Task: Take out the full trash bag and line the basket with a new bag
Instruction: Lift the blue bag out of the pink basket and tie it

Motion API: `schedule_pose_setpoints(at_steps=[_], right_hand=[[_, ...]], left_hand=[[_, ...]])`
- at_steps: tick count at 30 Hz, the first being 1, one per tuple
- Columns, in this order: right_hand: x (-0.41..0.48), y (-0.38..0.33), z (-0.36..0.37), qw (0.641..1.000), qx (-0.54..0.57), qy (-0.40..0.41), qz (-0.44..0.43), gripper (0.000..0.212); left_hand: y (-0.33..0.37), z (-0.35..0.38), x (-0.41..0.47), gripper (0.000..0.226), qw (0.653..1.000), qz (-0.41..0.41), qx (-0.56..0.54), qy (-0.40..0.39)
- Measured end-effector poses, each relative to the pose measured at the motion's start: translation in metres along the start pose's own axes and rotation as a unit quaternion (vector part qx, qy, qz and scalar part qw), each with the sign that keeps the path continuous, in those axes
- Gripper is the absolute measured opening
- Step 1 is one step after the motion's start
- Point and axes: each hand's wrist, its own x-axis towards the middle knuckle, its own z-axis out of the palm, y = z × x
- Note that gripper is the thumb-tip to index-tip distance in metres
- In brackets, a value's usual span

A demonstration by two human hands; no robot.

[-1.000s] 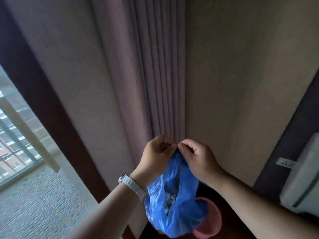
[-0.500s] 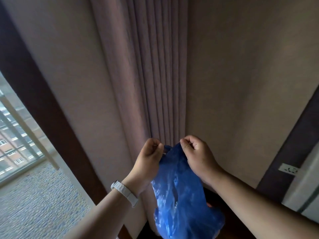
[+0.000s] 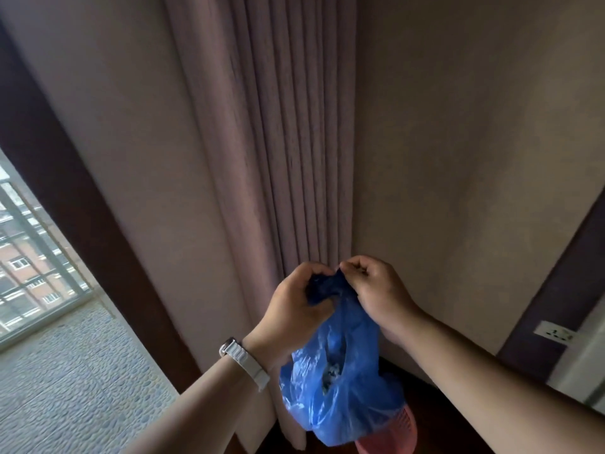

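A full blue trash bag (image 3: 340,385) hangs in the air at lower centre, with pale scraps showing through a gap in its side. My left hand (image 3: 296,308) grips the gathered top of the bag from the left. My right hand (image 3: 376,291) pinches the same bunched top from the right, close against the left hand. Below the bag, a pink mesh basket (image 3: 397,435) stands on the dark floor; only part of its rim and wall shows, and its inside is hidden by the bag.
A pleated mauve curtain (image 3: 271,158) hangs straight ahead in the corner beside a beige wall (image 3: 474,158). A dark window frame (image 3: 82,224) and a barred window lie to the left. A wall socket (image 3: 553,332) and a white appliance (image 3: 582,365) are at right.
Both hands came closer together at the bag's top, bunching it tighter. The bag swung aside, so the gap in its side and the pink basket below show again.
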Motion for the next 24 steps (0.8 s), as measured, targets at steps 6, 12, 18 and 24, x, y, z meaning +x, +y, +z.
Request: schedule_pose_setpoints(at_steps=[6, 12, 18, 24], right_hand=[[-0.003, -0.002, -0.009, 0.996, 0.019, -0.074, 0.047, 0.008], [-0.007, -0.001, -0.024, 0.989, -0.011, -0.138, 0.051, 0.029], [-0.011, -0.003, -0.039, 0.969, -0.023, -0.243, 0.042, 0.017], [-0.008, 0.005, -0.047, 0.965, -0.02, -0.258, 0.045, 0.007]], left_hand=[[0.009, 0.003, 0.0, 0.041, 0.995, 0.069, 0.053, 0.039], [0.012, 0.005, 0.0, 0.031, 0.99, 0.084, 0.113, 0.016], [0.015, 0.007, 0.003, 0.024, 0.987, 0.053, 0.151, 0.001], [0.014, 0.004, 0.001, 0.032, 0.988, 0.027, 0.151, -0.03]])
